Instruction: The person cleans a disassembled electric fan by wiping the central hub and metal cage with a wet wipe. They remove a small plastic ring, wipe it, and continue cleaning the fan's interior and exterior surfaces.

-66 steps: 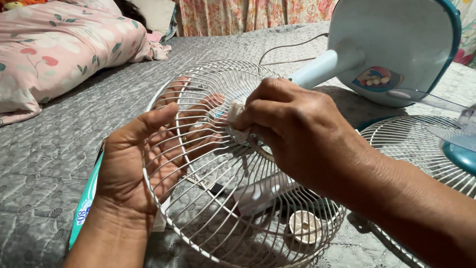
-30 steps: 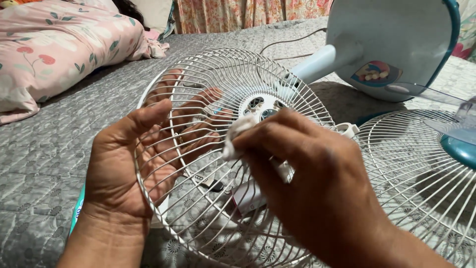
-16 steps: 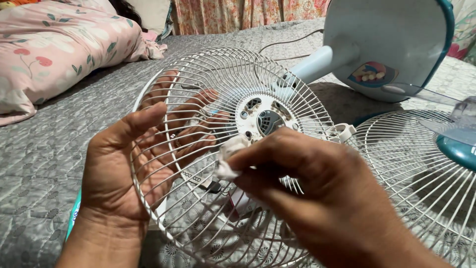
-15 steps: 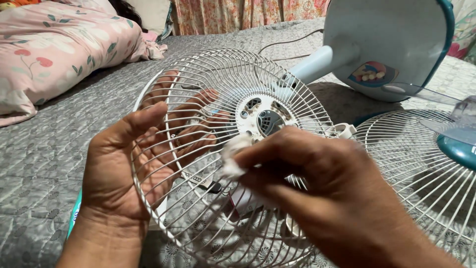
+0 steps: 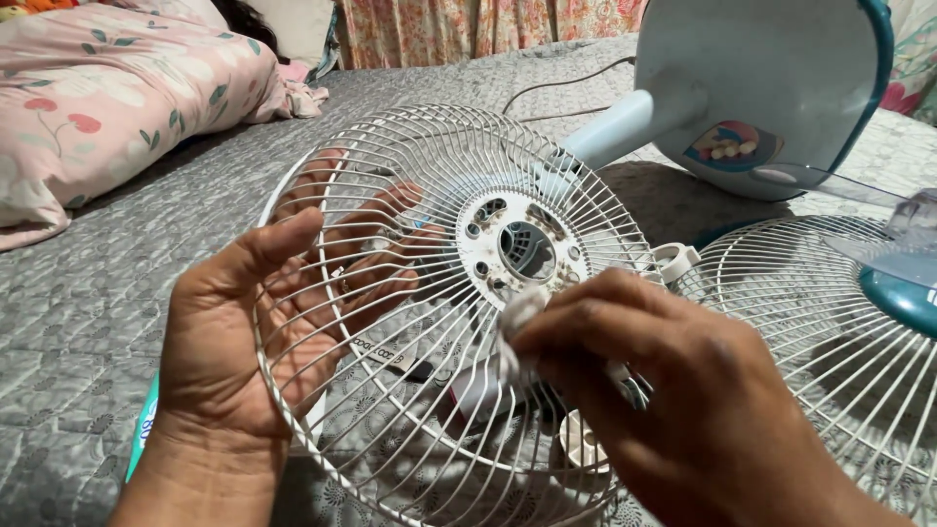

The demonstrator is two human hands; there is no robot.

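Note:
My left hand [image 5: 229, 342] grips the left rim of a white wire fan grille [image 5: 410, 166], thumb in front and fingers behind the wires, holding it upright. The grille's round centre plate [image 5: 517, 249] has a large hole and several small holes and looks dusty. My right hand [image 5: 673, 400] pinches a small white cloth or tissue [image 5: 517, 312] against the wires just below that plate.
A pale blue fan base and neck [image 5: 761, 88] lies on the grey quilt behind the grille. A second wire grille [image 5: 810, 332] with a clear blade and teal hub [image 5: 903, 293] lies at the right. A floral pillow [image 5: 107, 98] is at far left.
My right hand has slid with the cloth from the grille's centre down to its lower wires, uncovering the centre plate. My left hand keeps its hold on the rim.

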